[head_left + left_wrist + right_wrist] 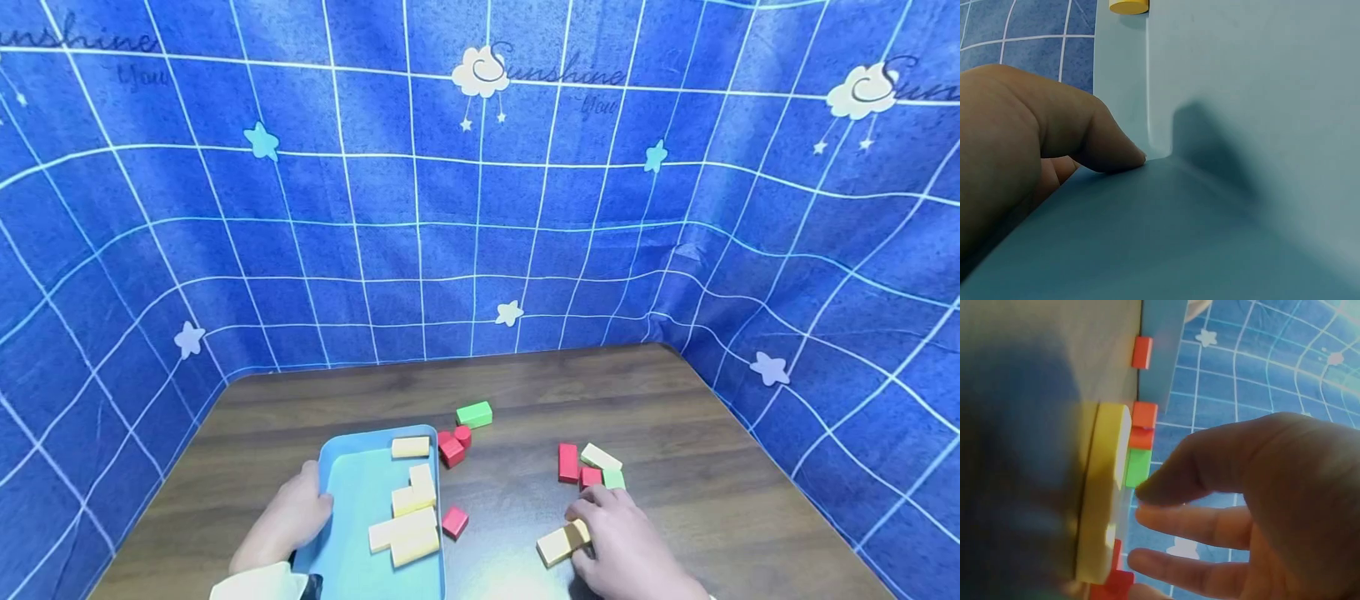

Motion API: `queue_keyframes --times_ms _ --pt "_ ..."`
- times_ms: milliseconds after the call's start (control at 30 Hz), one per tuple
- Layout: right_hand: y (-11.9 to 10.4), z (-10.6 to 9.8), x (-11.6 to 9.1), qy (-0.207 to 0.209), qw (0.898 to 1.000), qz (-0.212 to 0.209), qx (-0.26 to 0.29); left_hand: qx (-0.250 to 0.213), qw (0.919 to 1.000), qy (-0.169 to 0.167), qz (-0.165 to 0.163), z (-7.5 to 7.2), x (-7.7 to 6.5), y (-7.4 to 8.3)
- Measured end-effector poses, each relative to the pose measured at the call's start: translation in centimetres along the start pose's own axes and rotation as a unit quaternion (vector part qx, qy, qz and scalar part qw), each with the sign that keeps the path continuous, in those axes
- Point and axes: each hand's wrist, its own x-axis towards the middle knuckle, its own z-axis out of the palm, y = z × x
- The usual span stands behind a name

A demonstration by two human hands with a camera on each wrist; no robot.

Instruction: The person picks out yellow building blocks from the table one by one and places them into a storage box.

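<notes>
My left hand (292, 508) grips the left wall of a light blue tray (348, 475). In the left wrist view its thumb (1110, 140) lies over the tray's rim on the inner side, while the other fingers are mostly hidden behind the wall. A long yellow block (557, 546) lies on the table to the right of the tray. Over that block's right end is my right hand (622, 537). The right wrist view shows thumb and fingers loosely bent just above the yellow block (1104, 494), apparently with a small gap and holding nothing.
Several yellow blocks (405, 529) lie along the tray's right side. Beside the tray are a red block (454, 522), more red pieces (452, 450) and a green block (474, 414). Red blocks (567, 462), a pale yellow block (602, 457) and a green block (614, 479) lie beyond my right hand.
</notes>
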Motion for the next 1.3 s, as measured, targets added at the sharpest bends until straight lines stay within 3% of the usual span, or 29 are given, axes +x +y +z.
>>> queue_keyframes --times_ms 233,467,733,967,1133,1300 --pt "0.4 -0.1 -0.2 -0.041 0.999 -0.031 0.006 -0.002 1.0000 -0.001 -0.001 0.1 -0.1 0.1" --pt "0.4 0.6 0.2 0.011 0.998 -0.051 -0.034 -0.001 1.0000 0.005 0.007 -0.5 -0.1 0.0" --pt "-0.2 1.0 0.6 -0.003 0.998 -0.040 -0.044 0.000 1.0000 0.004 0.005 -0.7 -0.1 -0.3" --pt "-0.5 1.2 0.8 0.024 0.998 -0.050 -0.036 0.014 0.9999 0.007 -0.005 -0.3 -0.2 0.0" --pt "-1.4 0.9 1.7 0.068 0.994 -0.087 -0.020 0.009 0.9999 0.000 -0.010 -0.1 -0.2 0.1" --pt "-4.0 0.2 3.2 0.066 0.988 -0.138 0.018 0.001 0.9999 -0.001 -0.013 -0.1 -0.5 0.2"
